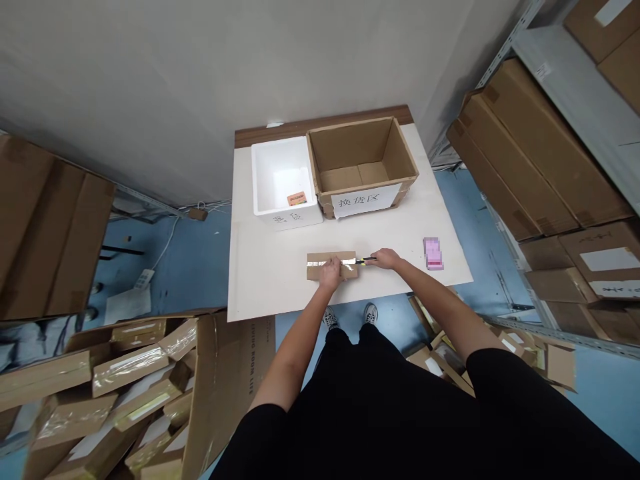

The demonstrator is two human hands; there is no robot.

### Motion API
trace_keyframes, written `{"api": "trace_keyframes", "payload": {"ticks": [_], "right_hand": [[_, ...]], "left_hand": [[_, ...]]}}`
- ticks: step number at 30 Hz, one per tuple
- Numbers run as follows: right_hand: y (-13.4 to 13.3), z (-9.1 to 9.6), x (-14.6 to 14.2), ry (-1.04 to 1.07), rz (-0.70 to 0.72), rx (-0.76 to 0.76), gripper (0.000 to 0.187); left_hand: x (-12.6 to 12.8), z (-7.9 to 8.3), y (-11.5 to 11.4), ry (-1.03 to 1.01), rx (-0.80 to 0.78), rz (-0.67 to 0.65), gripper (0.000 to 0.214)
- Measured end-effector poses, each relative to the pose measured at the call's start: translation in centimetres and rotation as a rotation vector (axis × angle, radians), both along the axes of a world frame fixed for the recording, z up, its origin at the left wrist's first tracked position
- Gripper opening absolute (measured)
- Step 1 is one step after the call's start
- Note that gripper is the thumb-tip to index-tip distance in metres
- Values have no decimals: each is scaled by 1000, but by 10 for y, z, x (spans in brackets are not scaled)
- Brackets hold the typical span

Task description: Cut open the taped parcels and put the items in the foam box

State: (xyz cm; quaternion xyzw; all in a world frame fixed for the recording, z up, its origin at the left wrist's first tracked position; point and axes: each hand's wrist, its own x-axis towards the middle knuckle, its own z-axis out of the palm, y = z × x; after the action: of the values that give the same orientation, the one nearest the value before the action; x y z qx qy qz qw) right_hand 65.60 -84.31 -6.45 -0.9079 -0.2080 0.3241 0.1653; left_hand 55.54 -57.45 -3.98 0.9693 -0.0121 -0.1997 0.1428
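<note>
A small flat cardboard box (316, 257) lies near the front of the white table (270, 273), with shiny tape running along its top. My left hand (330, 273) grips its near side, fingers bent over the top. From the right, my right hand (385, 259) is closed around a thin black-and-yellow utility knife (367, 261), whose tip meets the right end of the box at the tape. Whether the blade has gone into the tape is too small to tell.
Behind stand a white foam box (287, 217) with a small orange packet (297, 199) inside and an open cardboard carton (363, 203). A pink item (433, 254), blurred out, lies at right. A large carton (215, 380) of parcels is at lower left; shelves (555, 60) with boxes stand right.
</note>
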Motion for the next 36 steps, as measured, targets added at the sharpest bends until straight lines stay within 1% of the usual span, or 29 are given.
{"api": "trace_keyframes", "payload": {"ticks": [6, 9, 12, 15, 17, 19, 22, 30, 34, 36], "right_hand": [[1, 6, -3, -2, -6, -20, 58], [6, 9, -4, -28, -13, -17, 58], [14, 12, -3, -36, -3, -16, 57], [17, 18, 4, -36, 97, -67, 57], [16, 23, 9, -35, 172, -120, 59], [14, 27, 13, -29, 210, -156, 60], [12, 32, 12, -19, 194, -160, 59], [9, 35, 0, 23, 120, -145, 53], [7, 35, -3, -25, 57, -131, 55], [10, 34, -2, -47, 58, -123, 54]], "left_hand": [[2, -3, 0, 14, 0, 18, 96], [3, -1, 0, 7, -6, 19, 97], [3, 1, 0, 7, -21, 13, 92], [3, 3, 0, 15, -23, 19, 87], [3, 4, -1, 27, -16, 30, 87], [4, 4, -1, 39, -10, 37, 89], [5, 3, -2, 36, -11, 44, 90], [2, 3, -2, 28, -39, 48, 84], [2, 2, -2, 14, -45, 43, 80], [2, 1, -2, 6, -51, 32, 77]]}}
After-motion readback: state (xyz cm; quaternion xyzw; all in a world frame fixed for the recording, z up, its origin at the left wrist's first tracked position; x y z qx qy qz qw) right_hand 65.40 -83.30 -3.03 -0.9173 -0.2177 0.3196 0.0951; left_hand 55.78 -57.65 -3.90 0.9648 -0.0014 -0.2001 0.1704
